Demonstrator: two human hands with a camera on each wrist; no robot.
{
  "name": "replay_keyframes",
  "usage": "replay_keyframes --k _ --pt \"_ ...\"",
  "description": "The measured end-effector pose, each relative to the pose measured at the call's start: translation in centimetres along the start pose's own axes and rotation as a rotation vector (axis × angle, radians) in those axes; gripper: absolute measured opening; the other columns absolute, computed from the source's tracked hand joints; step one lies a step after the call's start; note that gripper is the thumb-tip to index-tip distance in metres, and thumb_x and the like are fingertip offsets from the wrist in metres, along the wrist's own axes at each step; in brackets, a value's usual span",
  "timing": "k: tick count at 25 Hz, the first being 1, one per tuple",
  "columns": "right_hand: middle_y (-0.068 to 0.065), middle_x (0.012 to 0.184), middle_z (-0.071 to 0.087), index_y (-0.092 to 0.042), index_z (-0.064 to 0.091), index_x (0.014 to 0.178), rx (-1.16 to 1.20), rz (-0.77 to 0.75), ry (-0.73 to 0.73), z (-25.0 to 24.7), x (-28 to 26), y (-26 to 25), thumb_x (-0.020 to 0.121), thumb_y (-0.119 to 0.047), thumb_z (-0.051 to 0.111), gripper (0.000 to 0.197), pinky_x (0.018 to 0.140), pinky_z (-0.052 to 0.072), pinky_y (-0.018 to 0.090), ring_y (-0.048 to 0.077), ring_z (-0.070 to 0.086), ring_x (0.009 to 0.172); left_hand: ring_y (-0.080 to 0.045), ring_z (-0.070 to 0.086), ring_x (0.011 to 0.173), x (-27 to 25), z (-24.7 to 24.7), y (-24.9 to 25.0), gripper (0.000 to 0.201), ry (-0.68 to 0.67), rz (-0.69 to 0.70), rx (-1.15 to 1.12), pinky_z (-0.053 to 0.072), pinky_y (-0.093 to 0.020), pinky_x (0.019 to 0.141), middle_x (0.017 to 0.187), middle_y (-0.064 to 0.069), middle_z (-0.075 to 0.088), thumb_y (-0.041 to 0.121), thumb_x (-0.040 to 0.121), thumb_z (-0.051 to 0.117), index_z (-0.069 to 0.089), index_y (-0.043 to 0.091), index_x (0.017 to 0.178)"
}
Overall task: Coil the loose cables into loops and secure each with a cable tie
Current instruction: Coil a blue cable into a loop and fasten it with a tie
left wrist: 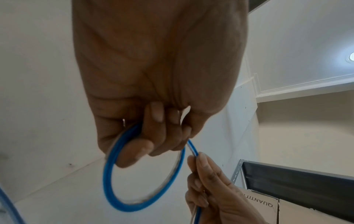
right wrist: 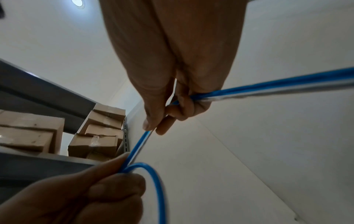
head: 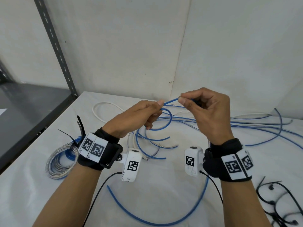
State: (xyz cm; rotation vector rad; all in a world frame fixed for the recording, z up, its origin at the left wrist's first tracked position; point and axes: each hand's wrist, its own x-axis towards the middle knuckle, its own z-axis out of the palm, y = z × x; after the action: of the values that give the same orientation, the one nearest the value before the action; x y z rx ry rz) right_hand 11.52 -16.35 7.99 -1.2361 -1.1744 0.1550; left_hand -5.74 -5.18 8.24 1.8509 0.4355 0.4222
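My left hand (head: 154,112) grips a small loop of blue and clear cable (head: 165,123) above the white table (head: 164,177); the loop (left wrist: 109,181) hangs round its curled fingers (left wrist: 159,136). Just to the right, my right hand (head: 182,99) pinches the same cable (head: 170,101) between thumb and forefinger. In the right wrist view the cable (right wrist: 268,86) runs through that hand (right wrist: 153,128) and off to the right. A short stretch of cable (right wrist: 138,145) spans the gap between both hands. Loose blue cables (head: 254,126) trail across the table behind.
A finished coil (head: 62,163) bound with black ties lies at the table's left. Several black cable ties (head: 278,202) lie at the right front. A white cable (head: 105,112) curls at the back. A grey shelf unit (head: 32,104) stands left; walls close the back.
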Motion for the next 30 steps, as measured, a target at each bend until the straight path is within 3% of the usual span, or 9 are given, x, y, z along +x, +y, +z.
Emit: replay_keyframes --k 3,6,11,14,17,20,22,26,30 --pt "-0.003 0.081 0.076 -0.016 0.076 0.087 0.006 0.001 0.017 0.3 -0.1 0.2 0.083 -0.008 0.081 0.011 0.073 0.053 0.021 0.010 0.069 0.075 -0.014 0.023 0.058 0.3 -0.1 -0.1 0.044 0.033 -0.058 -0.039 0.037 -0.030 0.063 0.068 0.004 0.022 0.039 0.111 0.029 0.031 0.020 0.071" --pt "0.005 0.082 0.076 -0.023 0.076 0.083 -0.009 0.084 -0.095 0.4 -0.1 0.7 0.084 -0.011 0.081 0.013 0.072 0.054 0.032 0.019 0.067 0.075 -0.015 0.016 0.057 0.4 -0.4 -0.2 0.041 0.075 -0.054 -0.143 0.033 -0.029 0.059 0.068 0.003 0.017 0.035 0.112 0.030 0.026 0.021 0.074" --pt "-0.002 0.082 0.076 -0.018 0.074 0.086 0.034 0.141 -0.189 1.2 -0.5 1.0 0.088 -0.013 0.077 0.007 0.065 0.049 0.025 0.013 0.066 0.074 -0.016 0.010 0.056 0.7 -0.6 0.0 0.044 0.151 -0.024 -0.356 0.029 -0.025 0.050 0.060 0.005 0.016 0.032 0.111 0.031 0.027 0.022 0.069" --pt "0.001 0.090 0.078 -0.019 0.074 0.088 -0.006 0.120 -0.110 1.8 -0.7 1.3 0.089 -0.016 0.077 0.005 0.072 0.054 0.044 0.025 0.072 0.086 -0.017 0.011 0.056 0.6 -0.6 -0.1 0.046 0.154 -0.033 -0.359 0.029 -0.025 0.049 0.059 0.006 0.016 0.034 0.111 0.031 0.028 0.022 0.067" --pt "0.003 0.090 0.078 -0.021 0.073 0.086 0.017 0.151 -0.136 1.8 -0.7 1.3 0.088 -0.020 0.078 0.006 0.078 0.055 0.051 0.027 0.073 0.093 -0.017 0.012 0.057 0.6 -0.7 -0.1 0.043 0.170 -0.008 -0.376 0.031 -0.025 0.049 0.063 0.003 0.014 0.034 0.111 0.031 0.025 0.021 0.070" --pt "0.002 0.089 0.079 -0.023 0.072 0.085 0.040 0.170 -0.116 2.6 -1.1 1.1 0.084 -0.020 0.082 0.010 0.074 0.053 0.049 0.025 0.074 0.092 -0.017 0.011 0.056 0.6 -0.5 0.0 0.042 0.172 0.009 -0.436 0.031 -0.025 0.050 0.064 0.001 0.013 0.033 0.111 0.031 0.023 0.020 0.073" --pt "0.001 0.086 0.078 -0.022 0.074 0.084 0.040 0.146 -0.055 2.6 -0.9 0.9 0.082 -0.016 0.083 0.011 0.073 0.055 0.048 0.024 0.073 0.087 -0.016 0.016 0.051 0.7 -0.8 0.1 0.045 0.166 -0.016 -0.453 0.039 -0.028 0.055 0.059 0.002 0.018 0.027 0.111 0.031 0.035 0.018 0.067" --pt "0.001 0.082 0.075 -0.020 0.077 0.084 -0.117 0.110 -0.274 1.2 -0.8 0.8 0.085 -0.012 0.081 0.009 0.063 0.050 0.037 0.011 0.066 0.075 -0.016 0.029 0.045 0.6 -0.4 -0.5 0.047 0.024 -0.144 -0.217 0.052 -0.037 0.077 0.051 0.003 0.032 0.025 0.109 0.031 0.050 0.010 0.068" --pt "-0.004 0.084 0.076 -0.020 0.079 0.092 -0.167 0.074 -0.289 0.6 -0.6 0.8 0.089 -0.013 0.077 0.007 0.062 0.049 0.023 0.013 0.067 0.076 -0.011 0.024 0.052 0.7 0.2 -0.6 0.046 0.053 -0.076 -0.207 0.041 -0.027 0.060 0.059 0.010 0.024 0.032 0.111 0.034 0.035 0.019 0.067"
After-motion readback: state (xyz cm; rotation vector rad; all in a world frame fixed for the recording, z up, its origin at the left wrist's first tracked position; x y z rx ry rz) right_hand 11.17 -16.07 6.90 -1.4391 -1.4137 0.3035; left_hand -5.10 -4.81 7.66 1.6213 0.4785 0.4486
